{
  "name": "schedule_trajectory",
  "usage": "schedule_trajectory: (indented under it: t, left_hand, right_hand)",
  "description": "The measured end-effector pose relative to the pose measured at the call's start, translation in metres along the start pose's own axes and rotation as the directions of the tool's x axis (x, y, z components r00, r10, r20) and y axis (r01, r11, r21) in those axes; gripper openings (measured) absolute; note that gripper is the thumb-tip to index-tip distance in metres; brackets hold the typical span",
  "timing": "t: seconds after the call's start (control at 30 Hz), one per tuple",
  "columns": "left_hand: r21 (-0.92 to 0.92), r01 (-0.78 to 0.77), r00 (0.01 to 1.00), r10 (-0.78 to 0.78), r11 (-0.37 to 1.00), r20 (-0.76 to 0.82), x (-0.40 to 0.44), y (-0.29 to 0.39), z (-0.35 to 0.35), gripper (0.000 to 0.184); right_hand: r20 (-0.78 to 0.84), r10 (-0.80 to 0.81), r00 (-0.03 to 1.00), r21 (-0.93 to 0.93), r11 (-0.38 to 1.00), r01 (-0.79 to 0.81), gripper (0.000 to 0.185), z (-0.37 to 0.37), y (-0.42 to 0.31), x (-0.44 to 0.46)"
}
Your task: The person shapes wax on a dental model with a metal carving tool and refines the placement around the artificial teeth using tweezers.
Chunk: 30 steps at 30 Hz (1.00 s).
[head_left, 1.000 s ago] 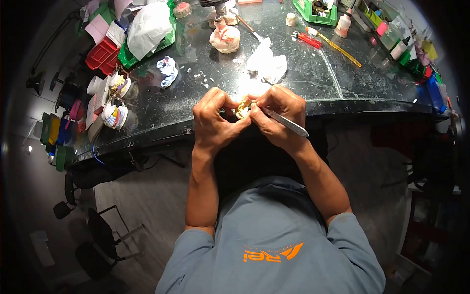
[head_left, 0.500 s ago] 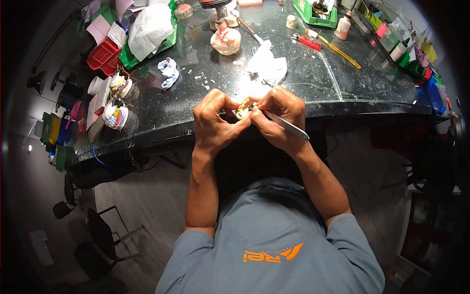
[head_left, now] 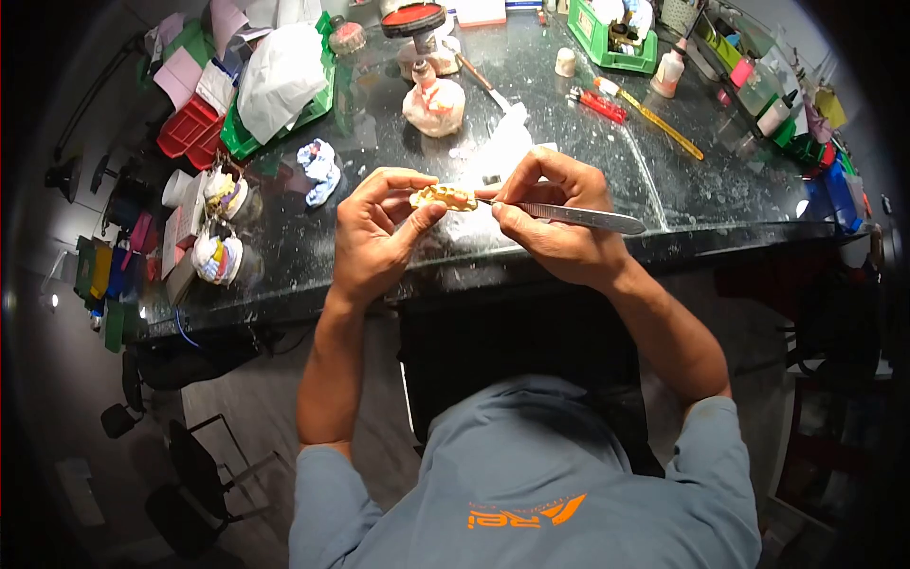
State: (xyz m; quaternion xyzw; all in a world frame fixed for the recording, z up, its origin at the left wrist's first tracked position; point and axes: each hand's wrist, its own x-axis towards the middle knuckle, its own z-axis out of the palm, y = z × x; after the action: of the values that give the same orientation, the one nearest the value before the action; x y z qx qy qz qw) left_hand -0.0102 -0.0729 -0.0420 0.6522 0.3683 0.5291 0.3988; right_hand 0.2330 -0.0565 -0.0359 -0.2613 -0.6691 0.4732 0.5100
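Note:
My left hand (head_left: pixel 373 228) pinches a yellowish dental cast (head_left: pixel 455 199) between thumb and fingers, above the front part of the bench. The cast lies roughly sideways, a row of tooth shapes showing along its upper side. My right hand (head_left: pixel 567 223) is closed round a scalpel (head_left: pixel 597 219) with a flat, ridged metal handle. Its handle end points right and its tip points left, at or close to the cast's right end. Whether the tip touches the cast I cannot tell. Crumpled white tissue (head_left: pixel 507 142) lies just beyond my hands.
On the dark bench (head_left: pixel 284 261) stand mounted dental models (head_left: pixel 218 254) and a blue-white lump (head_left: pixel 319 173) at left. Farther back are a plaster-smeared bottle (head_left: pixel 434 106), a knife (head_left: pixel 483 83), a red cutter (head_left: pixel 599 106), a yellow brush (head_left: pixel 664 126) and a green bin (head_left: pixel 616 47).
Both hands have moved forward over the bench and apart. The cast has turned in my left hand and shows more. The scalpel has swung nearer to level.

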Motion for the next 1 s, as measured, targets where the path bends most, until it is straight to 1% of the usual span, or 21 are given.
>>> schedule_trajectory:
  t: [0.03, 0.13, 0.17, 0.2, 0.27, 0.33, 0.4, 0.43, 0.47, 0.53, 0.57, 0.6, 0.63, 0.67, 0.7, 0.8, 0.83, 0.93, 1.0]
  left_hand:
    - [-0.065, 0.062, 0.996, -0.058, 0.996, 0.063, 0.008, 0.003, -0.007, 0.028]
    - [-0.154, 0.088, 0.975, -0.053, 0.984, 0.217, 0.033, -0.002, -0.025, 0.028]
    - [-0.201, 0.139, 0.967, -0.088, 0.970, 0.241, 0.041, -0.001, -0.027, 0.027]
    - [-0.199, 0.147, 0.962, -0.093, 0.969, 0.256, 0.047, 0.000, -0.030, 0.028]
    - [-0.239, 0.152, 0.949, -0.075, 0.959, 0.307, 0.057, -0.003, -0.036, 0.029]
    - [-0.220, 0.113, 0.951, -0.041, 0.969, 0.307, 0.063, -0.010, -0.040, 0.031]
    - [-0.220, 0.068, 0.959, -0.003, 0.973, 0.284, 0.064, -0.015, -0.040, 0.031]
    - [-0.201, 0.037, 0.961, 0.020, 0.979, 0.276, 0.065, -0.020, -0.042, 0.033]
    - [-0.240, 0.021, 0.972, 0.036, 0.971, 0.233, 0.064, -0.024, -0.039, 0.030]
    - [-0.108, -0.010, 0.969, 0.036, 0.994, 0.245, 0.060, -0.021, -0.044, 0.029]
    - [-0.128, -0.026, 0.979, 0.051, 0.991, 0.195, 0.057, -0.025, -0.042, 0.028]
    - [-0.083, -0.030, 0.981, 0.046, 0.996, 0.189, 0.056, -0.026, -0.044, 0.028]
    - [-0.038, -0.031, 0.982, 0.038, 0.999, 0.185, 0.054, -0.026, -0.046, 0.028]
    - [0.008, -0.029, 0.983, 0.027, 1.000, 0.184, 0.053, -0.027, -0.047, 0.028]
    - [0.084, -0.067, 0.986, 0.054, 0.994, 0.156, 0.054, -0.031, -0.046, 0.027]
    - [0.225, -0.183, 0.963, 0.128, 0.957, 0.238, 0.057, -0.031, -0.048, 0.033]
    - [0.228, -0.199, 0.965, 0.149, 0.953, 0.217, 0.058, -0.032, -0.047, 0.033]
    - [0.219, -0.185, 0.966, 0.136, 0.958, 0.219, 0.058, -0.034, -0.047, 0.033]
    - [0.236, -0.174, 0.967, 0.122, 0.956, 0.222, 0.058, -0.033, -0.047, 0.034]
  right_hand:
    - [-0.005, 0.032, 0.999, 0.006, 0.999, -0.032, 0.009, -0.001, -0.008, 0.008]
    - [0.038, -0.049, 0.998, -0.055, 0.997, 0.051, 0.009, -0.005, -0.009, 0.032]
    - [0.042, -0.014, 0.999, -0.032, 0.999, 0.015, 0.010, -0.004, -0.010, 0.038]
    - [0.062, -0.058, 0.996, -0.098, 0.993, 0.064, 0.010, -0.006, -0.009, 0.044]
    - [0.056, -0.122, 0.991, -0.094, 0.988, 0.127, 0.010, -0.005, -0.005, 0.053]
    - [0.070, -0.101, 0.992, -0.097, 0.989, 0.108, 0.011, -0.007, -0.006, 0.060]
    - [0.190, -0.022, 0.982, -0.148, 0.988, 0.051, 0.012, -0.013, -0.009, 0.063]
    - [0.126, -0.046, 0.991, -0.122, 0.991, 0.062, 0.011, -0.008, -0.011, 0.069]
    - [0.172, -0.139, 0.975, -0.220, 0.960, 0.176, 0.011, -0.010, -0.007, 0.073]
    - [0.178, -0.210, 0.961, -0.181, 0.953, 0.242, 0.012, -0.006, 0.005, 0.077]
    - [0.201, -0.220, 0.954, -0.232, 0.936, 0.265, 0.013, -0.006, 0.006, 0.078]
    - [0.194, -0.286, 0.938, -0.203, 0.924, 0.324, 0.014, -0.002, 0.014, 0.080]
    - [0.191, -0.289, 0.938, -0.197, 0.925, 0.325, 0.014, 0.001, 0.019, 0.081]
    - [0.186, -0.290, 0.939, -0.191, 0.926, 0.325, 0.014, 0.004, 0.024, 0.079]
    - [0.174, -0.263, 0.949, -0.203, 0.933, 0.296, 0.014, 0.007, 0.027, 0.076]
    - [0.166, -0.184, 0.969, -0.156, 0.965, 0.210, 0.014, 0.007, 0.033, 0.066]
    - [0.167, -0.163, 0.972, -0.146, 0.971, 0.188, 0.015, 0.006, 0.032, 0.064]
    - [0.183, -0.161, 0.970, -0.193, 0.961, 0.196, 0.016, 0.008, 0.029, 0.064]
    - [0.166, -0.148, 0.975, -0.190, 0.965, 0.179, 0.017, 0.010, 0.030, 0.062]
